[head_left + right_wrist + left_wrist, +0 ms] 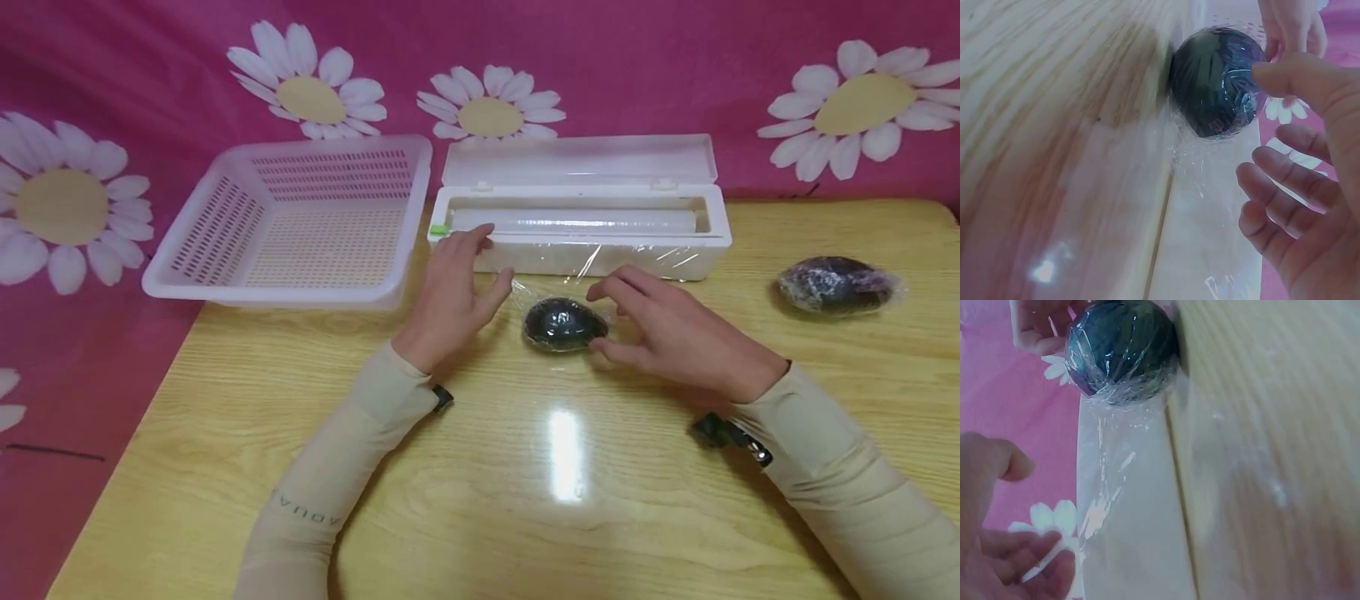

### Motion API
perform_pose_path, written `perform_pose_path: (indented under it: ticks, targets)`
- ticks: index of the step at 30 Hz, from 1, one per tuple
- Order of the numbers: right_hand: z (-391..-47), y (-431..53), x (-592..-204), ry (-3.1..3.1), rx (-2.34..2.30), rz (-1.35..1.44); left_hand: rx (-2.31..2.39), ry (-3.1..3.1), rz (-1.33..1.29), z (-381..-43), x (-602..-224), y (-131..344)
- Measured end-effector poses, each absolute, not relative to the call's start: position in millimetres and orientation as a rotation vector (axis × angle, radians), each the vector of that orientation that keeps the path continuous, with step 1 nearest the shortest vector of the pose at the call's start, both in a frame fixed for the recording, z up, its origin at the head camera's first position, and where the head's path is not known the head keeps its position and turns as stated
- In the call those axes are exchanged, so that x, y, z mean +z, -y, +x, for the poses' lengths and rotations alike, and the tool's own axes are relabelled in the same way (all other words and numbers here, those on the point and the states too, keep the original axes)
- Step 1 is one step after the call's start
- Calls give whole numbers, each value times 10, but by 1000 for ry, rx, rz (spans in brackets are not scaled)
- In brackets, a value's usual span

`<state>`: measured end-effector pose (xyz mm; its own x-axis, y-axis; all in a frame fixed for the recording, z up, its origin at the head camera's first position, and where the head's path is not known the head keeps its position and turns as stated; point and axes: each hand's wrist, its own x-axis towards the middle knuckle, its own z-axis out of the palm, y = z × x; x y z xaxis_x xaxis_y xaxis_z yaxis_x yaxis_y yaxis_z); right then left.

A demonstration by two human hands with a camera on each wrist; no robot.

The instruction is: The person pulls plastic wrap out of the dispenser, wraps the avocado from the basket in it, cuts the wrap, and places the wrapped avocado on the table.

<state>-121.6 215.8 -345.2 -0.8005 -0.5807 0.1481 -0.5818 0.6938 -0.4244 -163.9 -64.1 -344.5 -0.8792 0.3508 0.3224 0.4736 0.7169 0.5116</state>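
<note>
A dark green avocado [561, 324] in clear cling film lies on the table between the hands, its narrow end toward the right. My left hand [455, 296] is to its left, in front of the film box; fingers and thumb are apart, with nothing visible between them. My right hand [663, 333] is at the avocado's right end, the thumb close to its tip; whether they touch cannot be told. The right wrist view shows that hand's fingers [1282, 181] spread and loosely bent beside the wrapped avocado [1216, 84]. Loose film [1107, 487] stretches near the avocado in the left wrist view.
Behind the hands stands a white cling film box [592, 254], lid raised, with a film roll [577, 221] inside and a green slider at its left end. A white perforated basket [281, 293] stands left of it. Another film-wrapped dark avocado [836, 286] lies at the right.
</note>
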Motion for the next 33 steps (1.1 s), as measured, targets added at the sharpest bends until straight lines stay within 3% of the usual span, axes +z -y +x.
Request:
perform_pose_path:
  ticks: [5,15,24,33]
  targets:
    - [-1221,-2158,-3436,2880,723,981,-894,2726,-439,-1631,-3470,734]
    - [-1212,-2166,-3401,2865,712,985,-872,2841,-314,-1549,-3503,748]
    - [-1283,-2243,-3358,2794,713,826,-800,2876,-403,-1398,-3552,738]
    - [-1531,-2661,-3343,2678,734,402,-684,2878,-528,-1363,-3429,811]
